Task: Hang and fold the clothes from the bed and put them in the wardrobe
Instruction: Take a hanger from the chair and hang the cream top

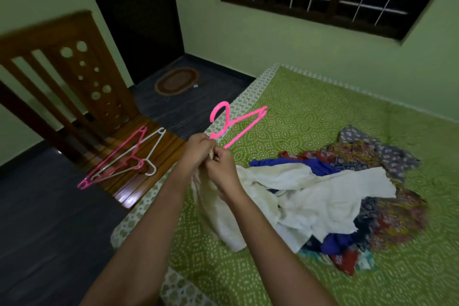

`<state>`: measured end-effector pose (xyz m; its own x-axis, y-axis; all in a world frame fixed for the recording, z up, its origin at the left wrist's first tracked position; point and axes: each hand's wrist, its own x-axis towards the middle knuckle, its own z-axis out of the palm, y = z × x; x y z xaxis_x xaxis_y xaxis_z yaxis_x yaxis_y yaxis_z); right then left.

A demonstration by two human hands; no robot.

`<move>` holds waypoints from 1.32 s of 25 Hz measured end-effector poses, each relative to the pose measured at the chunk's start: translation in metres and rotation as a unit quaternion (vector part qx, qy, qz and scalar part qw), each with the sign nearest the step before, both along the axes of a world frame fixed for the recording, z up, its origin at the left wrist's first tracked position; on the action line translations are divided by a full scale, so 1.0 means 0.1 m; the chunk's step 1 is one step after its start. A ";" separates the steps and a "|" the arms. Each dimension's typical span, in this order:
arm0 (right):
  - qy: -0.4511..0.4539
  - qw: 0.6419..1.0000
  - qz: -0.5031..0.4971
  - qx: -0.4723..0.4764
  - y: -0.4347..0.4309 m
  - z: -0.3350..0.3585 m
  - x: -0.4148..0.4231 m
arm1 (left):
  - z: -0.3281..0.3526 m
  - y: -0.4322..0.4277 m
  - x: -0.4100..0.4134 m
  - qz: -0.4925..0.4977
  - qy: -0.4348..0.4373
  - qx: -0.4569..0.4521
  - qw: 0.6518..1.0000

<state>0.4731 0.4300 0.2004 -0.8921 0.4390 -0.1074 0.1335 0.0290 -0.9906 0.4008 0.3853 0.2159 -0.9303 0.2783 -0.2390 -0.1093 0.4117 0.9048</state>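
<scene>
The task looks barely begun. Both hands meet at mid-frame: the left hand [196,149] grips the lower end of a pink hanger [236,124], which points up toward 1 o'clock, and the right hand [221,164] pinches the edge of a white garment [273,194] against it. The garment trails onto the bed [298,112] at 4 o'clock, over a pile [387,181] that is still unsorted. Spare hangers [119,159] wait on a chair [74,77] at 9 o'clock. Nothing looks hung or folded yet, and no wardrobe is in view.
</scene>
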 end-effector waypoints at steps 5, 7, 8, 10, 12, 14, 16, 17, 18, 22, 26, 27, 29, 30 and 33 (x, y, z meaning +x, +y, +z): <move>0.070 0.995 -0.067 0.003 -0.14 0.17 0.04 | 0.16 -0.14 -0.11 -0.013 0.040 0.003 0.999; 0.066 0.995 -0.050 -0.053 -0.06 0.24 0.06 | 0.14 -0.22 -0.16 -0.039 0.064 0.002 0.997; 0.050 0.993 -0.051 -0.094 0.04 0.21 0.07 | 0.14 -0.25 -0.16 -0.052 0.067 -0.003 0.996; 0.001 0.988 -0.070 -0.140 0.28 0.05 0.05 | 0.15 -0.29 -0.11 -0.068 0.059 0.012 0.996; -0.062 0.991 -0.095 -0.072 0.46 -0.21 0.04 | 0.21 -0.31 -0.05 -0.074 0.042 0.042 0.995; -0.118 0.991 -0.047 0.035 0.52 -0.39 0.03 | 0.30 -0.32 -0.02 -0.079 0.030 0.063 0.994; -0.162 0.980 0.041 0.108 0.50 -0.47 0.04 | 0.39 -0.35 -0.04 -0.100 0.027 0.072 0.992; -0.177 0.974 0.071 0.118 0.49 -0.49 0.04 | 0.44 -0.36 -0.04 -0.116 0.026 0.069 0.990; -0.187 0.972 0.081 0.118 0.49 -0.52 0.03 | 0.48 -0.39 -0.04 -0.132 0.026 0.065 0.989; -0.238 0.964 0.040 0.113 0.62 -0.71 0.02 | 0.58 -0.47 -0.04 -0.149 0.032 0.068 0.986; -0.162 0.965 -0.147 -0.146 0.92 -0.61 0.08 | 0.52 -0.58 -0.11 -0.108 0.033 0.071 0.991; -0.140 0.962 -0.169 -0.160 1.02 -0.56 0.09 | 0.48 -0.60 -0.14 -0.104 0.038 0.064 0.992; -0.114 0.959 -0.199 -0.164 1.18 -0.45 0.07 | 0.38 -0.63 -0.18 -0.112 0.055 0.053 0.991; -0.105 0.961 -0.205 -0.156 1.24 -0.39 0.05 | 0.34 -0.63 -0.19 -0.124 0.067 0.050 0.989; -0.091 0.972 -0.191 -0.103 1.38 -0.24 0.03 | 0.21 -0.62 -0.25 -0.147 0.108 0.036 0.983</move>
<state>0.4763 0.5680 0.1765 -0.6259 0.6871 -0.3689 0.2694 -0.2534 -0.9291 0.3760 0.3230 0.2371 -0.8338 0.5519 -0.0156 0.2022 0.3316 0.9215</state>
